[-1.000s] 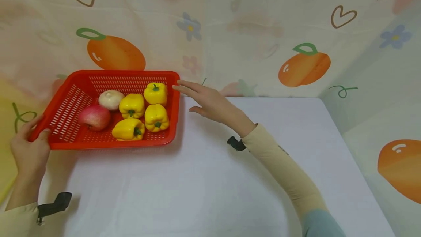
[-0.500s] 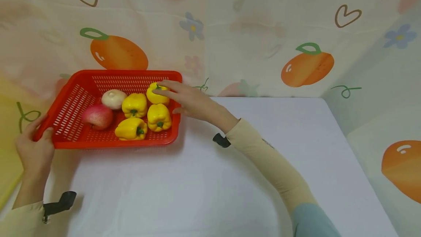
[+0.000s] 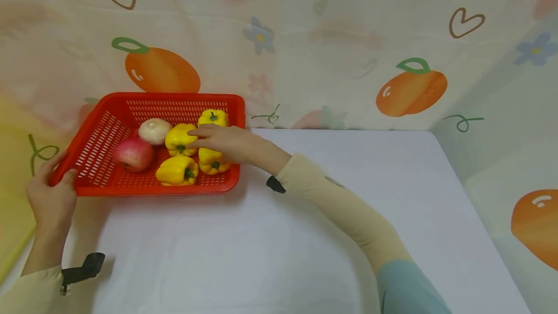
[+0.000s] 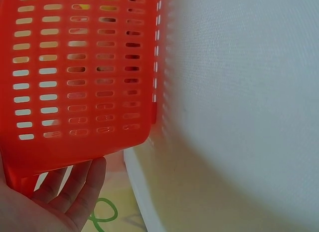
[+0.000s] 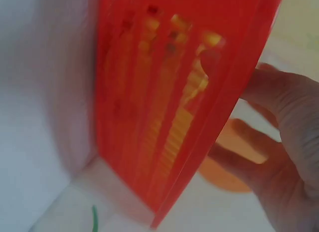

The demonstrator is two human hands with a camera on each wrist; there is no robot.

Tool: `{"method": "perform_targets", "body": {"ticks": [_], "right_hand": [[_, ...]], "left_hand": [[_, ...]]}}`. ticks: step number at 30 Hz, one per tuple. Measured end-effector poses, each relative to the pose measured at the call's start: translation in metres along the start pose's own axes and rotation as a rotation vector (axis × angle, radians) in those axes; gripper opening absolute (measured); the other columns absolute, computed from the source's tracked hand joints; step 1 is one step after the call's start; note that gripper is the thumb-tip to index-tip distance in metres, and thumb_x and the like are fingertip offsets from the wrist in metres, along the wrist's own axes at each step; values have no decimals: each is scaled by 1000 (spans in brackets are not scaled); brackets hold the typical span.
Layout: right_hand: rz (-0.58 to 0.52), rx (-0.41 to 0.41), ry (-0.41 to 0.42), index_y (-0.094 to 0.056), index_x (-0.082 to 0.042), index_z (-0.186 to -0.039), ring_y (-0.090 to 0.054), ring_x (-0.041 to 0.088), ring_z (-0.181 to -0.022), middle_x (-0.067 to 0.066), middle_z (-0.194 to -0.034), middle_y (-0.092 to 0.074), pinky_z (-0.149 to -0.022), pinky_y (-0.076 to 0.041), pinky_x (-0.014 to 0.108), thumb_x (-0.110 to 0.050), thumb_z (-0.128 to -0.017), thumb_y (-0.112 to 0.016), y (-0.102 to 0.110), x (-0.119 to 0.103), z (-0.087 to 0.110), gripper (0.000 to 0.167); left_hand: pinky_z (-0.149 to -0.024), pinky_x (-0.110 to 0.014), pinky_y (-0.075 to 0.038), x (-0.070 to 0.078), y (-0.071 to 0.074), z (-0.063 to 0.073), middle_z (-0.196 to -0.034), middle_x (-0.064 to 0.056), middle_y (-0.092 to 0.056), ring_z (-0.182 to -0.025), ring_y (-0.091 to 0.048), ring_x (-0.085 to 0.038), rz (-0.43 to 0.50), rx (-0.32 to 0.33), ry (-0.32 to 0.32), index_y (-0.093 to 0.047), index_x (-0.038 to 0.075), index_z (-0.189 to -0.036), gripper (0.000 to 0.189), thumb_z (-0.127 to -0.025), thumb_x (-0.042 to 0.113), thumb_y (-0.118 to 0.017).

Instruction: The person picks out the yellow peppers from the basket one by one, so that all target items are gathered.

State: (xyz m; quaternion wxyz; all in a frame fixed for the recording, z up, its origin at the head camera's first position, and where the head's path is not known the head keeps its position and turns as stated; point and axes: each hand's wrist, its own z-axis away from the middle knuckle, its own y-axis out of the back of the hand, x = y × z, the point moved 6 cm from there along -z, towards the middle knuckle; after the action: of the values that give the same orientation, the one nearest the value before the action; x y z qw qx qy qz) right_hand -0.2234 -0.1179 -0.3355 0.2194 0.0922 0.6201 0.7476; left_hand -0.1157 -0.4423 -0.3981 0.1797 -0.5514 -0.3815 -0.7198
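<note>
A red slatted plastic basket [image 3: 148, 191] stands at the back left of the table. In it lie several yellow bell peppers [image 3: 176, 171], a pink-red apple [image 3: 133, 154] and a round white vegetable like an onion [image 3: 154, 131]. My left hand [image 3: 51, 197] grips the basket's left rim, fingers curled under it in the left wrist view. My right hand [image 3: 228, 143] reaches over the right rim with fingers extended above the peppers, partly hiding the two on the right. The right wrist view shows the thumb and fingers [image 5: 239, 167] passing over the rim, nothing held between them.
A white cloth-covered table [image 3: 244, 251] extends in front and to the right. Behind it hangs a backdrop [image 3: 340, 23] printed with oranges, flowers and hearts, close to the basket's back side. Black wrist camera mounts [image 3: 85, 266] stick out at both wrists.
My right hand has moved left from outside the basket's right rim to above the peppers. The left hand keeps its grip. The whole head view has shifted slightly.
</note>
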Motion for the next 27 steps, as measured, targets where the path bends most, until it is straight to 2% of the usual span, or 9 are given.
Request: {"method": "perform_targets", "body": {"ticks": [4,6,9,13,16,22,27], "right_hand": [[18,-61,-1,-48,-28,-145,-24,13,-144,-3,-155,-34,-108,-36,25,-17,-88,-72,-6,-11,-9,63],[58,-80,-10,-48,-27,-145,-29,13,-142,-4,-152,-39,-107,-37,25,-17,-90,-71,-9,-14,-12,60],[85,-89,-19,-51,-26,-143,-35,12,-138,-4,-148,-45,-108,-37,26,-19,-91,-69,-12,-14,-15,55],[88,-97,-14,-56,-24,-140,-37,13,-138,-5,-148,-46,-110,-35,28,-20,-93,-67,-17,-13,-18,49],[99,-101,-15,-56,-24,-140,-33,13,-142,-5,-151,-42,-112,-33,30,-19,-95,-63,-20,-11,-20,46],[164,-124,-38,-49,-29,-145,-27,13,-144,-8,-155,-36,-112,-34,36,-21,-97,-59,-22,-8,-27,49],[246,-133,-26,-45,-28,-148,-33,14,-139,-9,-154,-38,-106,-40,31,-24,-98,-59,-24,-8,-34,52]], "left_hand": [[-89,-14,-43,0,0,0,-139,4,-46,-112,-49,-7,-32,-10,5,-53,35,-140,49,-99,9,-52],[-90,-14,-42,0,0,1,-139,4,-46,-114,-48,-8,-3,-12,10,-54,35,-140,50,-98,7,-52],[-87,-11,-43,0,-1,0,-138,3,-47,-114,-48,-8,43,-16,16,-56,33,-138,50,-97,5,-54],[-71,-7,-46,-1,0,-1,-136,3,-48,-106,-49,-5,114,-37,35,-58,32,-137,50,-96,3,-55],[-60,-3,-44,0,-1,-1,-134,1,-48,-99,-49,-3,175,-59,44,-59,30,-136,50,-95,2,-57],[-60,-3,-44,-1,-1,0,-134,4,-47,-99,-47,-3,194,-80,56,-57,30,-138,50,-95,4,-57],[-60,-3,-44,-2,-1,0,-131,7,-48,-100,-48,-3,210,-79,60,-58,30,-138,50,-95,4,-58]]}}
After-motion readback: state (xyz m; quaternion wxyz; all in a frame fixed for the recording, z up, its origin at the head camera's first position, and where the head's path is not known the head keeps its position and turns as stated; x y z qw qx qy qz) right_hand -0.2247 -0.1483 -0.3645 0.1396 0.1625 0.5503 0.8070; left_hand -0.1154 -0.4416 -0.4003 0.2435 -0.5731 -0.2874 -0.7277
